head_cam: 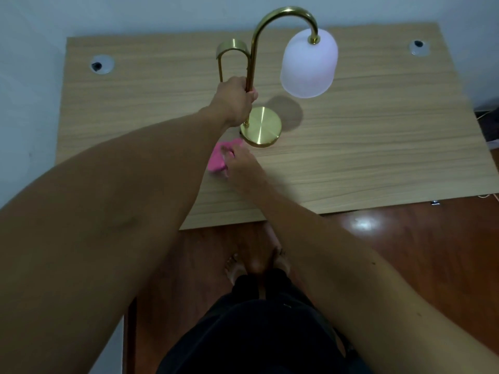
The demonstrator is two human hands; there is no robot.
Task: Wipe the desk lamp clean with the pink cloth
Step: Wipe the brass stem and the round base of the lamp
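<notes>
Our left hand (pixel 237 101) wraps its fingers tight around the brass stem of the desk lamp (pixel 252 63), partway up from its round base. Our right hand (pixel 239 164) pinches the pink cloth (pixel 217 161), bunched on the wooden desk (pixel 378 136) just near-left of that base. The frosted shade (pixel 309 63) hangs to the right.
</notes>
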